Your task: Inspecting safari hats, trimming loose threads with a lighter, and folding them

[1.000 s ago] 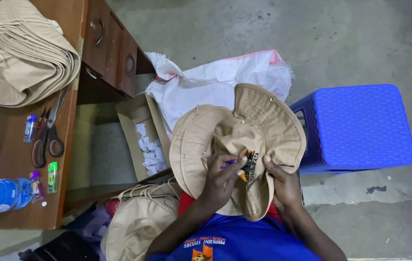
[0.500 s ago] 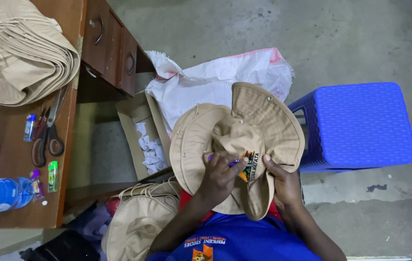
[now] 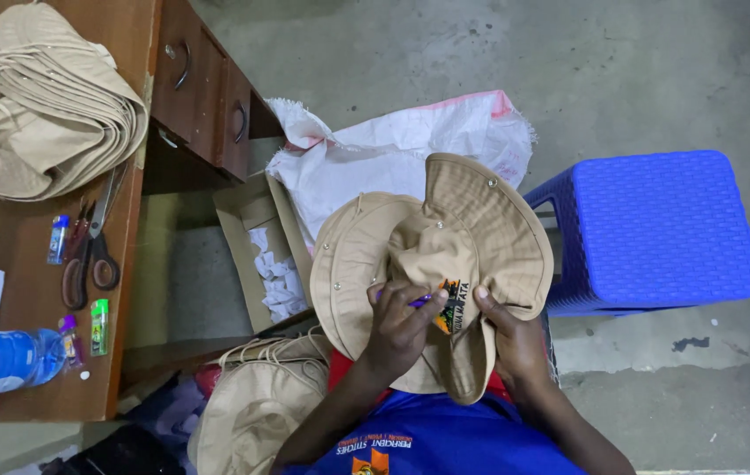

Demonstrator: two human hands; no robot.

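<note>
At 6 o'clock, over the lap: tan bucket hat, brim up. Left hand closed around a purple tool, its tip at the hat's embroidered patch. Right hand pinches the crown fabric beside the patch. Blue plastic stool at 3 o'clock, scissors on wooden desk at 9 o'clock.

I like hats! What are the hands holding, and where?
The left hand pinches a purple tool; the right hand grips the tan hat beside its patch.
</note>
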